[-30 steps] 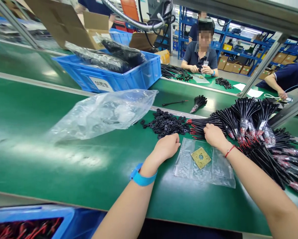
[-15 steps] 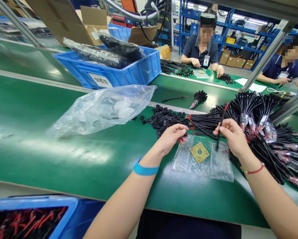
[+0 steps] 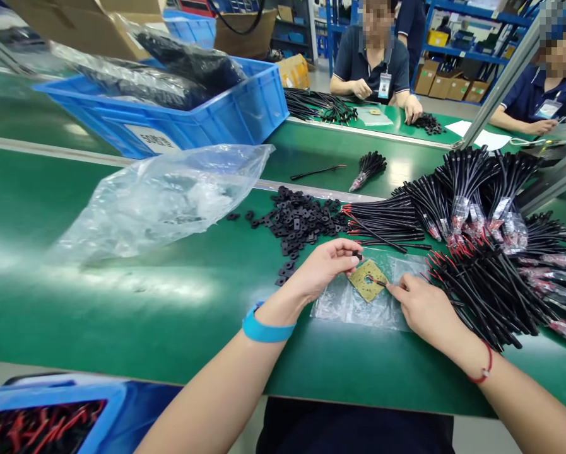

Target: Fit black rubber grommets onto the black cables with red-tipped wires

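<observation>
My left hand [image 3: 327, 268] pinches a small black part [image 3: 357, 255] at its fingertips, by the upper left of the yellow square pad [image 3: 362, 290]. In my right hand [image 3: 422, 309] is a short black cable [image 3: 381, 283], its red wire end pointing left over the hole in the pad; most of the cable is hidden by the hand. Under the pad lies a clear plastic bag [image 3: 342, 310]. A heap of small black holed pieces [image 3: 296, 217] is left of and beyond my left hand. Loose black cables [image 3: 387, 221] with red ends lie just beyond both hands.
Bundled black cables [image 3: 491, 290] are piled at the right. A large clear bag [image 3: 169, 202] lies on the left, before a blue crate [image 3: 207, 123] of wrapped goods. Lower left stands a blue bin [image 3: 115, 403] of red and black wires. Co-workers [image 3: 368, 63] sit across the bench.
My right hand has come down and left, bringing the cable from upright to nearly level over the pad. My left hand stays beside the pad with its black part. The head view has shifted.
</observation>
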The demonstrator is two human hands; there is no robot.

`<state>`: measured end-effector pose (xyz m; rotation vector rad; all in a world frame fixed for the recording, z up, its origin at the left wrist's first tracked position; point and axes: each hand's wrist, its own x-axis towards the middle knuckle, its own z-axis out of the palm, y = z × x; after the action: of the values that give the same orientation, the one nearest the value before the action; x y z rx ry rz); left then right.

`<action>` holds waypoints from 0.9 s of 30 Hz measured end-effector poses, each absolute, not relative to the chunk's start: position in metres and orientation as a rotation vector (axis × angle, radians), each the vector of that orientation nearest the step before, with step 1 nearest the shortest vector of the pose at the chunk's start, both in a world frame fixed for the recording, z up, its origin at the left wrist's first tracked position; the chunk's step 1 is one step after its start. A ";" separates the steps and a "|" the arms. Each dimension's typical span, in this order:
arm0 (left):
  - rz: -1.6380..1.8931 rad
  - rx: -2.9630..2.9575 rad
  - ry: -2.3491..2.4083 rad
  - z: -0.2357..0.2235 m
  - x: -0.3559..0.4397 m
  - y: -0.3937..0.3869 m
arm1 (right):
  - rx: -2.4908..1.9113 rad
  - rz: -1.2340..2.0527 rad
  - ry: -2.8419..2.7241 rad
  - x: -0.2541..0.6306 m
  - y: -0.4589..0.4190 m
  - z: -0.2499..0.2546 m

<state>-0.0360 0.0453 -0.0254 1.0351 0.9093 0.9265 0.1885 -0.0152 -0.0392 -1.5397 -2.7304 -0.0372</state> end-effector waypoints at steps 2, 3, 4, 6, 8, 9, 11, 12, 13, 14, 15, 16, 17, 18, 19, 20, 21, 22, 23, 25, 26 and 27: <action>0.917 1.015 0.915 -0.026 -0.035 0.045 | -1.574 -0.040 -2.726 0.186 -0.012 -0.040; 0.909 0.996 0.912 -0.026 -0.034 0.046 | -1.592 0.017 -2.697 0.186 -0.010 -0.041; 0.899 0.975 0.905 -0.026 -0.034 0.046 | -1.598 0.105 -2.648 0.188 -0.009 -0.041; 0.884 0.940 0.897 -0.025 -0.033 0.045 | -1.561 0.306 -2.488 0.193 -0.008 -0.042; 0.868 0.936 0.905 -0.024 -0.032 0.043 | -1.478 0.461 -2.293 0.198 -0.010 -0.042; 0.856 0.945 0.911 -0.024 -0.031 0.042 | -1.436 0.511 -2.211 0.199 -0.011 -0.042; 0.820 0.976 0.913 -0.025 -0.027 0.039 | -1.363 0.572 -2.105 0.201 -0.015 -0.040; 0.800 0.989 0.907 -0.026 -0.026 0.037 | -1.338 0.587 -2.079 0.200 -0.016 -0.039; 0.782 0.999 0.897 -0.027 -0.024 0.036 | -1.321 0.592 -2.064 0.200 -0.017 -0.038; 0.771 1.005 0.887 -0.027 -0.023 0.035 | -1.311 0.592 -2.058 0.199 -0.018 -0.037; 0.767 1.008 0.879 -0.028 -0.022 0.034 | -1.309 0.589 -2.058 0.199 -0.018 -0.037; 0.772 1.009 0.873 -0.028 -0.021 0.033 | -1.313 0.586 -2.066 0.199 -0.018 -0.037; 0.780 1.010 0.870 -0.027 -0.021 0.033 | -1.324 0.585 -2.079 0.199 -0.018 -0.038; 0.787 1.011 0.870 -0.027 -0.021 0.032 | -1.339 0.584 -2.095 0.199 -0.017 -0.038; 0.791 1.015 0.872 -0.026 -0.021 0.032 | -1.355 0.581 -2.109 0.200 -0.017 -0.039; 0.791 1.020 0.876 -0.025 -0.021 0.032 | -1.369 0.575 -2.120 0.200 -0.017 -0.039; 0.787 1.029 0.885 -0.024 -0.021 0.032 | -1.379 0.565 -2.129 0.200 -0.017 -0.040; 0.783 1.042 0.898 -0.023 -0.021 0.032 | -1.384 0.552 -2.141 0.200 -0.018 -0.040; 0.781 1.059 0.914 -0.022 -0.020 0.032 | -1.384 0.532 -2.152 0.200 -0.018 -0.040; 0.773 1.094 0.946 -0.022 -0.018 0.030 | -1.369 0.490 -2.179 0.199 -0.019 -0.040; 0.762 1.107 0.956 -0.023 -0.017 0.029 | -1.351 0.476 -2.199 0.198 -0.019 -0.040; 0.749 1.109 0.960 -0.023 -0.015 0.028 | -1.328 0.464 -2.217 0.197 -0.020 -0.040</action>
<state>-0.0155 0.0280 -0.0233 1.1091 0.9600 0.7489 0.1968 -0.0196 -0.0399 -1.3284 -2.2170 0.4640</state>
